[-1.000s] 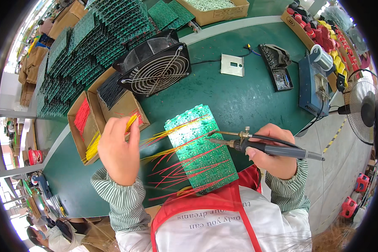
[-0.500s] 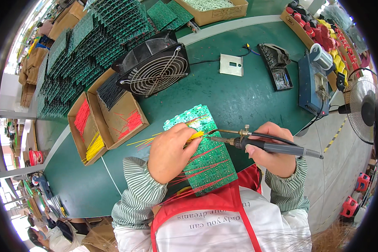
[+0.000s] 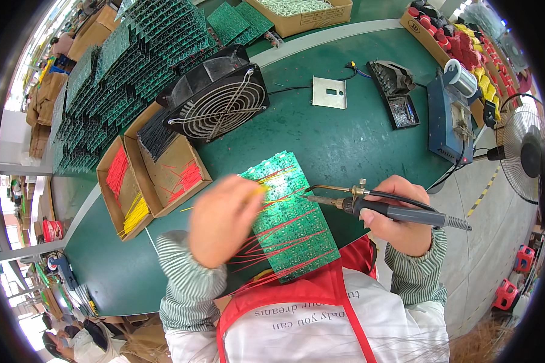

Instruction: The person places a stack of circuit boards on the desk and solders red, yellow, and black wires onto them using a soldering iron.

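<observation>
In front of me a green circuit board [image 3: 304,233] lies tilted on the bench, its near end by my red apron. Several thin red wires [image 3: 293,244] run across it and stick out past its left edge. My left hand [image 3: 219,225], smeared by motion, is at the board's upper left edge with its fingers closed on yellow wires [image 3: 263,190]. My right hand [image 3: 398,233] grips a soldering iron [image 3: 406,213], whose tip points left over the board's right edge. A brass feed tube [image 3: 330,189] is fixed along the iron.
Left of the board are cardboard boxes [image 3: 201,181] of red, yellow and black wires. Behind them stand a black fan [image 3: 221,103] and stacked circuit boards [image 3: 157,42]. A blue solder feeder [image 3: 447,130] with a spool, an iron stand [image 3: 399,91] and a metal plate [image 3: 329,93] sit farther right.
My left hand has pulled back to the left with the yellow wires, uncovering more of the board. The iron's tip has shifted slightly to the right, toward the board's edge.
</observation>
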Available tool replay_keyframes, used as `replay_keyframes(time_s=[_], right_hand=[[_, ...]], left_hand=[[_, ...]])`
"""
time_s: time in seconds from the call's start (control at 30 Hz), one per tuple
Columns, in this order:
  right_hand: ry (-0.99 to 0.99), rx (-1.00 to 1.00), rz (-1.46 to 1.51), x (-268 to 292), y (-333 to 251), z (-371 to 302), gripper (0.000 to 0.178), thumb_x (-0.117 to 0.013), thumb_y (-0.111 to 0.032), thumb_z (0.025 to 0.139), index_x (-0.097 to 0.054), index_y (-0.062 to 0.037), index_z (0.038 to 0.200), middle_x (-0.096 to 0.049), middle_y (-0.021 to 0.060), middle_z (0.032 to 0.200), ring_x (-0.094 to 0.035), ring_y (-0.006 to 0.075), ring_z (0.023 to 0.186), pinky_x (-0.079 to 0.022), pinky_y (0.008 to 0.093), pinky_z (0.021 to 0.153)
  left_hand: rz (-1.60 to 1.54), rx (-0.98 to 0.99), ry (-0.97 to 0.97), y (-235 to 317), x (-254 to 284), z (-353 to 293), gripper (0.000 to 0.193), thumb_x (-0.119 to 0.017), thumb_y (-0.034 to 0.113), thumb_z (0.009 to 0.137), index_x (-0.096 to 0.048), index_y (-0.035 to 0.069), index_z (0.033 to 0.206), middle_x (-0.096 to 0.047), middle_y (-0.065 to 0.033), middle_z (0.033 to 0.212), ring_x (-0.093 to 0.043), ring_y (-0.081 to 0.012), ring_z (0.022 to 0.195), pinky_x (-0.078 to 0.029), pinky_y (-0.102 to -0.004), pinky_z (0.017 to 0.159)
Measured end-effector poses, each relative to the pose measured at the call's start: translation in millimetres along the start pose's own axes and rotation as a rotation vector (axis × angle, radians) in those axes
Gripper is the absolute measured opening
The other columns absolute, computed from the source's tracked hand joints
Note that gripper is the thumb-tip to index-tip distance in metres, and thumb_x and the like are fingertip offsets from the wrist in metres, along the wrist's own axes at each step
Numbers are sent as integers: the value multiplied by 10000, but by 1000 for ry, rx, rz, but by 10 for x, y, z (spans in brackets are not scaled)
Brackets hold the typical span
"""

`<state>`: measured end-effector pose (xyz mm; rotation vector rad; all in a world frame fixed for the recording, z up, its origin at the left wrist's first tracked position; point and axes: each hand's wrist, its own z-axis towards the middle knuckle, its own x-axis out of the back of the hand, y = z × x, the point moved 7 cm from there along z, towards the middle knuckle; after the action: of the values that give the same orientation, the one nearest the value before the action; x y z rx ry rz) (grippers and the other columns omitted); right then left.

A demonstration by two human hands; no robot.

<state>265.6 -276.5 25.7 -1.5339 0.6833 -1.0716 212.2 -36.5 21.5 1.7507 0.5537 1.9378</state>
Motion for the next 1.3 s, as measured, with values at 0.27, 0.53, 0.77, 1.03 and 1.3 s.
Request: replay_keyframes(time_s=[0.27, 0.53, 0.77, 1.03, 1.3], right_hand=[[75, -9, -2, 101, 43, -50, 179, -721, -87, 698, -592, -3, 787, -632, 39, 645, -570, 75, 564, -450, 221, 536], [84, -29, 8, 152, 55, -64, 191, -729, -94, 699, -600, 2, 803, -634, 40, 649, -569, 68, 574, -446, 217, 538], [40, -51, 27, 123, 81, -18, 194, -729, -94, 705, -607, 7, 816, -636, 42, 650, -575, 67, 582, -449, 215, 545], [29, -36, 14, 95, 105, 12, 190, -728, -95, 708, -602, 2, 813, -635, 43, 651, -575, 67, 579, -450, 216, 538], [85, 14, -6, 158, -4, -50, 186, -727, -99, 705, -598, -5, 801, -628, 37, 642, -573, 70, 560, -447, 215, 525]], left_hand=[[141, 65, 68, 80, 135, 29, 123, -666, 131, 826, -623, 52, 910, -637, -108, 720, -627, -257, 637, -482, -339, 588], [-103, -47, -119, 199, -390, 154, 179, -664, 144, 776, -614, -4, 862, -615, -145, 794, -597, -319, 711, -469, -389, 631], [-135, -36, -115, 167, -429, 183, 193, -669, 148, 773, -609, -19, 850, -600, -152, 782, -588, -322, 712, -464, -388, 629], [-122, -41, -117, 180, -428, 182, 188, -667, 148, 775, -612, -15, 851, -604, -146, 786, -593, -319, 718, -467, -385, 635], [-113, -45, -103, 169, -336, 126, 161, -661, 135, 772, -619, 0, 848, -605, -130, 787, -601, -306, 714, -472, -374, 626]])
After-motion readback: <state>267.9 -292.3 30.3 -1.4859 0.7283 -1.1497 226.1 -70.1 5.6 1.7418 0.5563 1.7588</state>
